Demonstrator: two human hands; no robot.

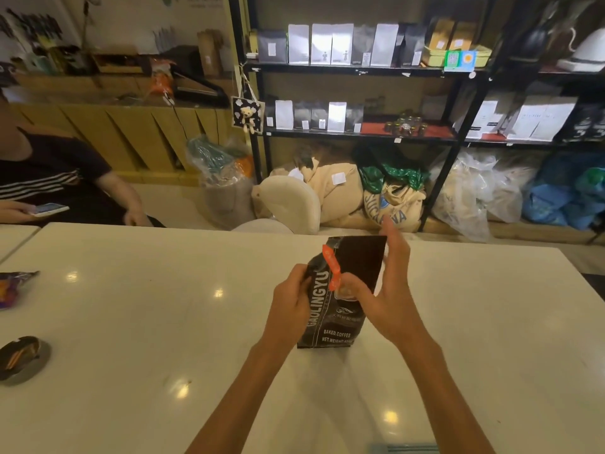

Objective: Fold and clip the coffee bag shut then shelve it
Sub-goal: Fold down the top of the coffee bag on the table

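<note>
A black coffee bag (334, 326) with white lettering stands upright on the white table (163, 322), its flat top pointing away from me. My left hand (289, 298) grips the bag's left side near the top. An orange clip (331, 267) lies slanted against the upper front of the bag. My right hand (381, 290) has its thumb on the clip's lower end and its fingers spread along the bag's right edge. I cannot tell whether the clip is clamped on the bag.
Black metal shelves (360, 68) with rows of white and dark coffee bags stand behind the table. Sacks and plastic bags lie on the floor below. A seated person (55, 178) holds a phone at the left. Snack wrappers (19, 355) lie on the table's left side.
</note>
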